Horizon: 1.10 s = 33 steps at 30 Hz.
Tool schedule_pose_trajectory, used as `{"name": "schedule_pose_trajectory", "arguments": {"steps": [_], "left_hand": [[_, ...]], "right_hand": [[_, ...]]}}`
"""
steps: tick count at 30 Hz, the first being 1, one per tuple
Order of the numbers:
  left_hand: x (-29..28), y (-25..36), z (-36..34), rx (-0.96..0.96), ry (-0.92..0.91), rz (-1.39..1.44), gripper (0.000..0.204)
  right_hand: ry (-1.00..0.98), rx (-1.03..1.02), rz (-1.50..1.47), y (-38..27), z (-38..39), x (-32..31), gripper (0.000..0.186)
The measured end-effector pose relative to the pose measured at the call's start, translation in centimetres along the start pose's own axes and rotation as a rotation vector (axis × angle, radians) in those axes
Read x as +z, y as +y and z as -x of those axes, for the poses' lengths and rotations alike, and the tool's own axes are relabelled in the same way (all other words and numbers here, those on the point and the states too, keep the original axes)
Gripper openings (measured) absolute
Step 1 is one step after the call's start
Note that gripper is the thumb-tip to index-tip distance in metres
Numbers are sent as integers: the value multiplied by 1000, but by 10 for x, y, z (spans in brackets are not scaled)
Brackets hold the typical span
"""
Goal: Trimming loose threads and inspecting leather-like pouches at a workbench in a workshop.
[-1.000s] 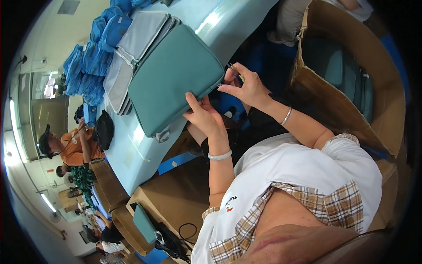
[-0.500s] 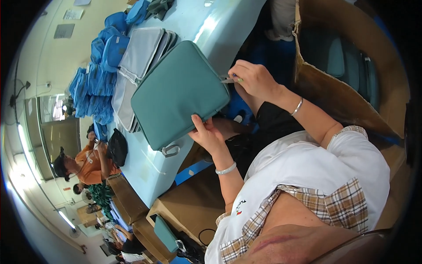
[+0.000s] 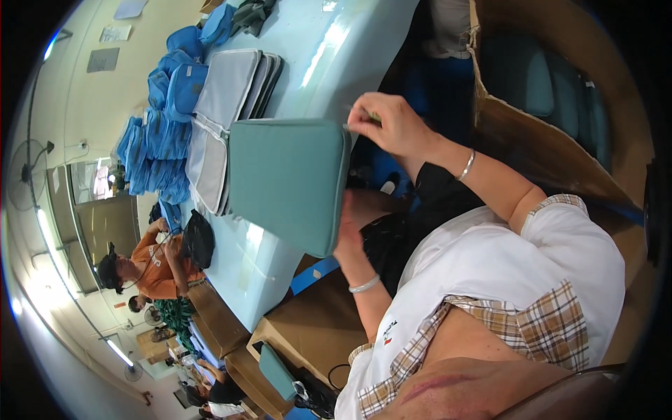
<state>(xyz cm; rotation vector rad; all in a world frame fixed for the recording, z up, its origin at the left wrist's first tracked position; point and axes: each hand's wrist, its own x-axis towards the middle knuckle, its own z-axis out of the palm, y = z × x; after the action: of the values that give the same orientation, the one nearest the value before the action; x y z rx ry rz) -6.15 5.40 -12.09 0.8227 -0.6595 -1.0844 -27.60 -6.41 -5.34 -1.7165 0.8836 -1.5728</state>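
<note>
A teal padded laptop sleeve is held up over the table's near edge, its flat face turned toward me. My left hand grips its near side; the edge of the sleeve hides most of the fingers. At the far right corner of the sleeve, my right hand is closed with the fingertips at the edge seam. Inside that hand shows part of a small yellow-green tool, which looks like thread snips; its blade is mostly hidden. Just behind the sleeve lies a stack of grey-white sleeves with dark edges.
Blue pouches are piled along the far side of the pale blue table. At right, an open cardboard box holds several teal sleeves. Another teal sleeve rests by cardboard boxes below. A person in orange works at left.
The sleeve has tilted and turned more upright, its strap now out of sight. My left hand has shifted onto its side edge. My right hand has moved slightly left, to the corner.
</note>
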Motion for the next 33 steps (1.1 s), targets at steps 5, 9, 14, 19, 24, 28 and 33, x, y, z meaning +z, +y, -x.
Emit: {"name": "schedule_pose_trajectory", "arguments": {"steps": [5, 9, 14, 19, 24, 28, 33], "left_hand": [[64, -1, 22, 19, 9, 102, 36], [63, 2, 34, 27, 171, 14, 38], [39, 16, 76, 43, 154, -113, 37], [14, 46, 74, 105, 307, -41, 44], [15, 48, 58, 175, 306, -48, 44], [9, 43, 49, 163, 374, 23, 41], [21, 41, 39, 178, 416, 42, 34]], "right_hand": [[-280, -154, 126, -12, 31, 11, 8], [-230, -164, 213, -3, 22, 17, 10], [-84, -203, 205, 21, -25, 31, 14], [-104, -173, 153, 18, -27, 33, 18], [-60, -134, 111, 9, -18, 34, 17], [-86, -45, 47, 1, -11, 34, 16], [-195, -106, 48, -16, 13, 45, 13]]}}
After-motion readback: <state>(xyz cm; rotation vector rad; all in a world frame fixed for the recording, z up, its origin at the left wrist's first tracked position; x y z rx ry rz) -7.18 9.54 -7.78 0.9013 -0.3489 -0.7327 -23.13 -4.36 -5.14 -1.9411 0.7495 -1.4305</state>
